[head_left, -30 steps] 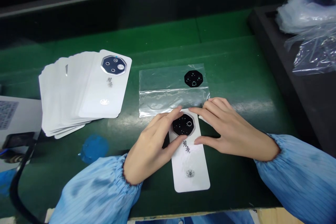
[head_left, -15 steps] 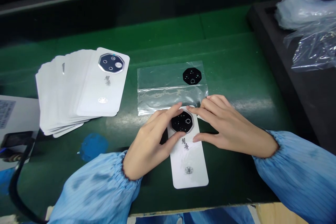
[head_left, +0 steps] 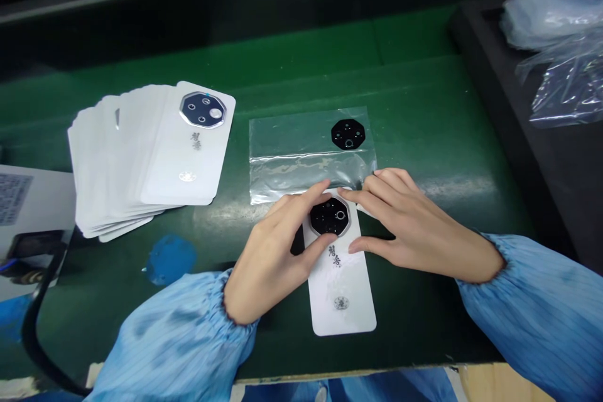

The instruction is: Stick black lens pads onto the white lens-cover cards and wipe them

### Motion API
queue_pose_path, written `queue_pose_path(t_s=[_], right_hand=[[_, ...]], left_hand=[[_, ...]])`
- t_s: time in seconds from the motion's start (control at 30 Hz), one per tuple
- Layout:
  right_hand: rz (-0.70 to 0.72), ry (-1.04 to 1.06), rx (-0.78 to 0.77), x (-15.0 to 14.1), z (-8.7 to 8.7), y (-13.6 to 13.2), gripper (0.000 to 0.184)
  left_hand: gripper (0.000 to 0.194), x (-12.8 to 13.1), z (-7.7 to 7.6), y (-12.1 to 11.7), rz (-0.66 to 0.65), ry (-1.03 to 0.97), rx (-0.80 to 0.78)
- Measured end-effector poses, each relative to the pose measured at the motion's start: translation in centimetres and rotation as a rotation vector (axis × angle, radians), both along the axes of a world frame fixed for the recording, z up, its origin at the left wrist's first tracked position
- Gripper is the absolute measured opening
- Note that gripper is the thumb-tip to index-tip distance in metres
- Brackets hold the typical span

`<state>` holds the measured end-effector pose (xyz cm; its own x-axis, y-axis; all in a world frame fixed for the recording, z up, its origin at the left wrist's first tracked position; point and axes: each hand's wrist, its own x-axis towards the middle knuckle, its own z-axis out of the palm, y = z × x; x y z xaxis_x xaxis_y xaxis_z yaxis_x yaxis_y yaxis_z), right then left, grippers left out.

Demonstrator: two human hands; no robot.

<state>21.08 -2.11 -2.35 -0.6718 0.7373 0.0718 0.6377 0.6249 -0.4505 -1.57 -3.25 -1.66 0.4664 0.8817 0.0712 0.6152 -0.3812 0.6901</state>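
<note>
A white phone back cover (head_left: 343, 301) with dark printed characters lies flat in front of me. Over its camera area sits a black octagonal lens plate (head_left: 325, 221) inside a silvery frame. My left hand (head_left: 277, 245) has thumb and index finger closed around the left side and opposite edges of the lens plate. On the other side, my right hand (head_left: 400, 220) touches the cover with its index fingertip near the top right corner and its thumb at the right edge, those two fingers apart. Beyond the hands, another black octagonal lens plate (head_left: 348, 134) lies on a clear plastic film (head_left: 287, 135).
A fanned stack of white back covers (head_left: 155, 151) lies at the left, the top one with a dark octagonal camera area. Blue patches (head_left: 170, 259), a labelled white sheet (head_left: 42, 201) and a black cable (head_left: 32, 333) are nearby. Right stands a dark tray (head_left: 518, 113) with plastic bags (head_left: 560, 19).
The whole view has shifted slightly, so things appear a little further right. Both hands keep their places on the cover and lens plate.
</note>
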Motion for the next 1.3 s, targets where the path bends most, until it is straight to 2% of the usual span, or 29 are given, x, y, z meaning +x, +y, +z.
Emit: queue_pose_path(t_s=[0.23, 0.8, 1.3], right_hand=[[0.001, 0.008, 0.010, 0.06, -0.02, 0.02, 0.059], [-0.004, 0.010, 0.000, -0.07, -0.01, 0.01, 0.058], [0.003, 0.033, -0.024, -0.09, 0.19, -0.02, 0.056]], left_hand=[[0.072, -0.12, -0.19, -0.11, 0.010, -0.016, -0.064], [0.070, 0.33, 0.23, -0.25, 0.003, 0.059, -0.028], [0.078, 0.31, 0.27, -0.52, -0.013, 0.091, -0.015]])
